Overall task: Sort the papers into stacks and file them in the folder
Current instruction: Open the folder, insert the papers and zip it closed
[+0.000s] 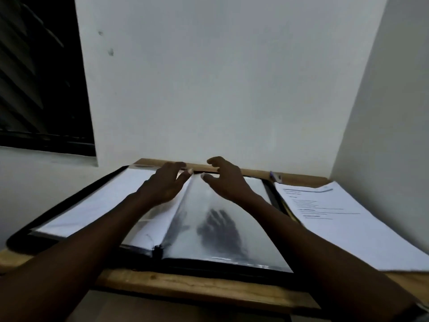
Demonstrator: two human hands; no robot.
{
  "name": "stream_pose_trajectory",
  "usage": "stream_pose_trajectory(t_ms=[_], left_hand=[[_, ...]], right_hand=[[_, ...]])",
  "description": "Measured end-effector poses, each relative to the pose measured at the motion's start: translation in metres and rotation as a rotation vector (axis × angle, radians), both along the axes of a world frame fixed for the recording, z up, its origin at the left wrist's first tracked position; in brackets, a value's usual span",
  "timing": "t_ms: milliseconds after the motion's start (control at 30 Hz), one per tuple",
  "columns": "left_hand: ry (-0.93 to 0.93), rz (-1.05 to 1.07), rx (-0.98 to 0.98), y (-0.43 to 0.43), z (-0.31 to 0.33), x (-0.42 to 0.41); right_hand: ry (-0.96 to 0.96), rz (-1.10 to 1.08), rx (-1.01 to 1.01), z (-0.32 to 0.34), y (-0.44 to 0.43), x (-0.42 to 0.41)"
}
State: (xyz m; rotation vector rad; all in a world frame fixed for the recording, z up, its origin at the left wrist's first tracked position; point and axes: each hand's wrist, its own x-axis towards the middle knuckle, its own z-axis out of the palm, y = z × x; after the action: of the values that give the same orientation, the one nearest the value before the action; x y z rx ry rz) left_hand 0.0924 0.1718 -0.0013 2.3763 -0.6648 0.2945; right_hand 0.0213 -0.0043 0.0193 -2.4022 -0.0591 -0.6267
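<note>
A black folder (69, 203) with clear plastic sleeves lies open on the wooden table (209, 291). White sheets sit in its left sleeves. Both hands reach to the folder's far edge near the spine. My left hand (162, 184) lies over the left pages, fingers stretched to the top edge of a sleeve. My right hand (225, 180) hovers above the glossy right sleeve (220, 228), fingers spread and slightly bent, thumb near the sleeve's top. Whether either hand pinches the sleeve edge I cannot tell. A stack of printed papers (343, 224) lies to the right of the folder.
A white wall stands directly behind the table and another closes the right side. A dark louvred window (39, 77) is at the upper left. A pen (274, 176) lies at the table's far edge between the folder and the paper stack.
</note>
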Motion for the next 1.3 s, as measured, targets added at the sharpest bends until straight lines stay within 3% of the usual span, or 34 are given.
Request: stream_pose_trajectory(t_ms=[167,467,633,800,1067,1300], left_hand=[[0.015,-0.14,0.099,-0.082,0.003,-0.028],[0.372,-0.32,-0.214,-0.208,0.0,-0.075],[0.439,-0.249,-0.342,-0.249,-0.013,-0.072],[0.39,-0.112,-0.338,-0.27,-0.01,-0.058],[0.395,-0.082,-0.085,-0.282,-0.007,-0.024],[0.216,-0.047,0.125,-0.303,-0.007,-0.021]], right_hand=[[0.061,-0.205,0.02,0.0,-0.097,-0.039],[0.124,-0.399,0.178,-0.016,-0.218,-0.096],[0.105,-0.411,0.197,-0.028,-0.248,-0.101],[0.092,-0.407,0.211,-0.036,-0.267,-0.09],[0.078,-0.433,0.311,-0.057,-0.282,-0.078],[0.043,-0.414,0.32,-0.059,-0.283,-0.076]])
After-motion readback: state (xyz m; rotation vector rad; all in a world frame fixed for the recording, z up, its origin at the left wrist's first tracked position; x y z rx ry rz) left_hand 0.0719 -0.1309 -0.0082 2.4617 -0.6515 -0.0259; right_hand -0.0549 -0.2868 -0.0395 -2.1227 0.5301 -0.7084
